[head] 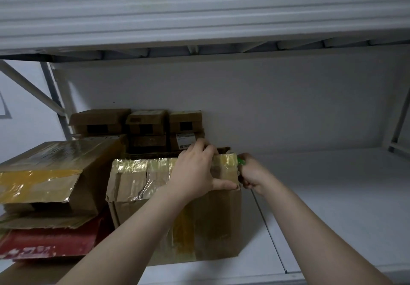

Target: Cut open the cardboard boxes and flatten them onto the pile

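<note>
A tall brown cardboard box (206, 224) wrapped in clear and yellow tape stands on the white shelf (332, 196). My left hand (195, 171) grips its top right edge, fingers over the rim and thumb along the front flap. At the box's right corner, my right hand (253, 176) holds a green cutter (241, 161), of which only a small green part shows. The blade is hidden behind the box corner.
A taped box (55, 171) with a torn flap lies on flattened cardboard and a red carton (48, 242) at the left. Several small brown boxes (146, 127) are stacked at the back wall. The upper shelf beam (199, 18) hangs overhead. A shelf post (399, 125) stands at right.
</note>
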